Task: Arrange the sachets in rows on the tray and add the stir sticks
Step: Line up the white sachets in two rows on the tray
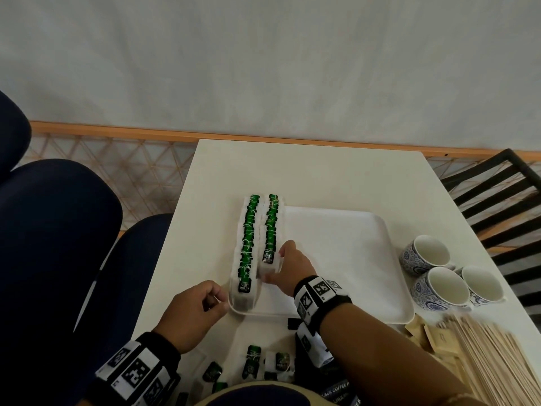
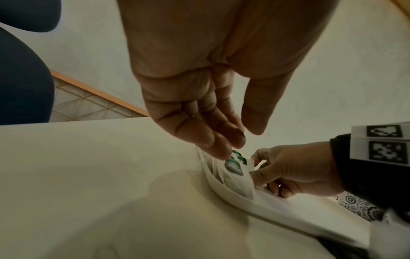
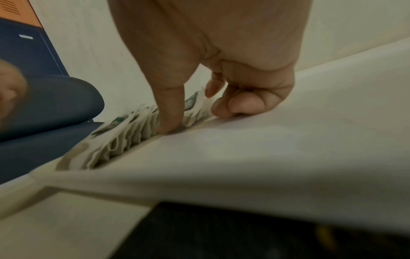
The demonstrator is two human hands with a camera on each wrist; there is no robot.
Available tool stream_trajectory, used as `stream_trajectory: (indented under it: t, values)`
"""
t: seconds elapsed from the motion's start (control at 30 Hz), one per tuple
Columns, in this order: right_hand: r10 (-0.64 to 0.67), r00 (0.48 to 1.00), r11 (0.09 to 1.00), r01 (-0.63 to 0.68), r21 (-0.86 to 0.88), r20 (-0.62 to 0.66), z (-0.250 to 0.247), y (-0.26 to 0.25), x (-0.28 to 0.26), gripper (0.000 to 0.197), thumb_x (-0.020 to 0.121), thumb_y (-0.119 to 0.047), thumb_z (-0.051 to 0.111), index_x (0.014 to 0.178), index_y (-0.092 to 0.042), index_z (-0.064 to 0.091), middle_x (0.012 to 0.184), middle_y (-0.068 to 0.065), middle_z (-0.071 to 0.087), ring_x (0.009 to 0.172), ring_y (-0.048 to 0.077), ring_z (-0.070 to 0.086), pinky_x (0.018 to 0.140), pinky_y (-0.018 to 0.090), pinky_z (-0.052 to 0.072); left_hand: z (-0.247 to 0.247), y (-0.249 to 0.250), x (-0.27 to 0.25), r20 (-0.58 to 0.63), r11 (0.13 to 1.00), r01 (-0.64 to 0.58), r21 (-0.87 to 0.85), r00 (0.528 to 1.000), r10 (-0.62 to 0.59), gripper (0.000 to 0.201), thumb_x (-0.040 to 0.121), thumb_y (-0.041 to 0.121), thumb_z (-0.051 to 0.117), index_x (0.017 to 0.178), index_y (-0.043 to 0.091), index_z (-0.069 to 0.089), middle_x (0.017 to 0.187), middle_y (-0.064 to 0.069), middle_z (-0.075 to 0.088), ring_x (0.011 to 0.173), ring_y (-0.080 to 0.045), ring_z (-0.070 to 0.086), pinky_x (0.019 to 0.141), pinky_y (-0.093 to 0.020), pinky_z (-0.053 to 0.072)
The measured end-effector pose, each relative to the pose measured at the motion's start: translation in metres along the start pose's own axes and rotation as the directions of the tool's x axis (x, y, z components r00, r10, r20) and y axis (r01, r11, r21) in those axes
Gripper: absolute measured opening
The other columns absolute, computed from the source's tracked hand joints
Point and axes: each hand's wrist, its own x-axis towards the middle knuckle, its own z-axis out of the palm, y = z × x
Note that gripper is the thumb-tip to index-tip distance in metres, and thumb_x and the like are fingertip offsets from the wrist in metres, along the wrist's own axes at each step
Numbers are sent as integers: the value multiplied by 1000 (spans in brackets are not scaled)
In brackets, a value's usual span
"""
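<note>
So we've got two rows of sachets (image 1: 257,238) running near-to-far along the left side of the tray (image 1: 345,259), overlapped like shingles so each green label shows, and we guess that's why they're packed tight against the left rim: it leaves the right part free for more rows. Our right hand (image 1: 289,268) is at the near end of the second row (image 1: 270,230), thumb and forefinger pinching the front sachet while the other fingers curl onto the tray floor, probably squaring the row up. Our left hand (image 1: 194,310) hovers just off the tray's near-left corner, fingers loosely curled and holding nothing, beside the first row (image 1: 247,244). More loose sachets (image 1: 254,361) lie near us on the table (image 1: 322,171), and the stir sticks (image 1: 494,361) are still piled near right, beside three cups (image 1: 445,276). So we reckon there's plenty left to do.
</note>
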Motion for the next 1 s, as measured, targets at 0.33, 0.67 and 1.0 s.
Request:
stream_trajectory:
  t: [0.33, 0.67, 1.0]
  values:
    - [-151, 988, 980, 154, -123, 41, -15, -11, -31, 41, 79, -41, 76, 96, -23, 44, 92, -6, 52, 85, 16, 52, 65, 23, 37, -10, -12, -25, 212, 933, 14, 359, 973, -96, 24, 78, 41, 72, 93, 40, 53, 97, 15, 53, 81, -1, 52, 72, -14, 42]
    - [-205, 811, 804, 459, -378, 548, 24, -8, -96, 69, 73, -47, 79, 128, -18, 48, 126, 5, 56, 114, 25, 53, 96, 39, 45, 14, -27, -57, 307, 804, -151, 575, 951, -41, 54, 79, 34, 62, 128, 40, 39, 116, 7, 30, 107, -13, 35, 85, -25, 48]
    - [-264, 802, 755, 517, -403, 536, 41, -15, -100, 28, 82, -29, 73, 98, -13, 56, 100, 10, 61, 89, 26, 55, 80, 38, 48, 18, -27, -51, 198, 811, -33, 584, 975, -103, 36, 77, 32, 67, 73, 33, 32, 103, 7, 34, 95, -12, 40, 69, -20, 39]
